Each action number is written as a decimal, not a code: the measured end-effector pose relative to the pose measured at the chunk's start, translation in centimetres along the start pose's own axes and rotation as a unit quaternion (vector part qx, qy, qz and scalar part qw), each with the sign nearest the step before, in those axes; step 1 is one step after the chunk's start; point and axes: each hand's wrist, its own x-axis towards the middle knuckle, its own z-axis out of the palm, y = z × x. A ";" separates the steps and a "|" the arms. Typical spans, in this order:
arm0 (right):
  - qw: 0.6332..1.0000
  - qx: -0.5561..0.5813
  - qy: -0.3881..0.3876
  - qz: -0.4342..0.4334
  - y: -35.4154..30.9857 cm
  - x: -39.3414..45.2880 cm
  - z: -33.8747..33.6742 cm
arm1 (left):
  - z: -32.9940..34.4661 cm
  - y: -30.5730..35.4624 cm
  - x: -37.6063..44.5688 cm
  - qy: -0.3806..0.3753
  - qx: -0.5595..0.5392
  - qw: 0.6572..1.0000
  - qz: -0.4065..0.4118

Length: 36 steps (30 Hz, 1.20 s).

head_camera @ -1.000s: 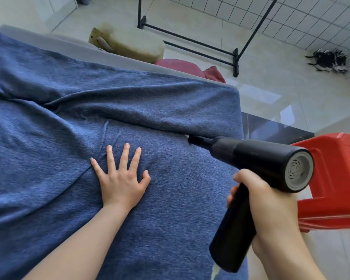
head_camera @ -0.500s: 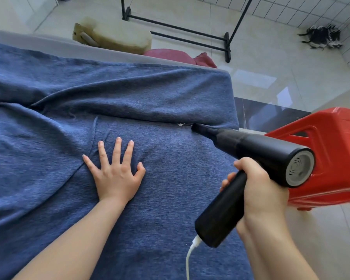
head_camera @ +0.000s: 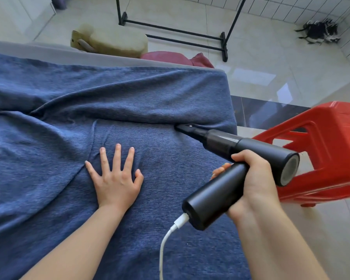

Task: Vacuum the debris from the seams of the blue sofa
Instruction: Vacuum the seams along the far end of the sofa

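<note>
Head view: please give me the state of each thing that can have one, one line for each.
Left hand: flat, fingers spread, pressing on the blue sofa.
Right hand: curled round the handle of the handheld vacuum.
Handheld vacuum: nozzle tip in the sofa seam.
White cable: plugged into the handle's end.
Red stool: lying on its side.

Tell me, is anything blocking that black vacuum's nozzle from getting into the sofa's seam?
Nothing visible does. The right hand grips the handheld vacuum, and its nozzle already sits at the seam of the blue sofa. The left hand lies flat on the cushion, well short of the seam. The red stool stands off to the side.
</note>
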 end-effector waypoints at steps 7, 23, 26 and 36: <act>1.000 -0.009 0.018 -0.024 0.2 -0.6 0.3 | 0.1 -0.1 -0.3 0.006 0.000 1.000 0.011; 0.999 0.042 0.033 -0.006 -1.6 0.7 0.1 | 0.5 -0.3 -0.3 0.010 0.004 1.000 0.011; 0.999 0.047 0.023 0.014 -1.9 0.7 0.0 | 0.6 -0.4 -0.4 0.011 0.002 1.000 0.015; 0.999 0.029 0.033 0.016 -2.1 0.6 0.6 | 0.9 -0.5 -1.7 0.023 0.014 0.999 0.038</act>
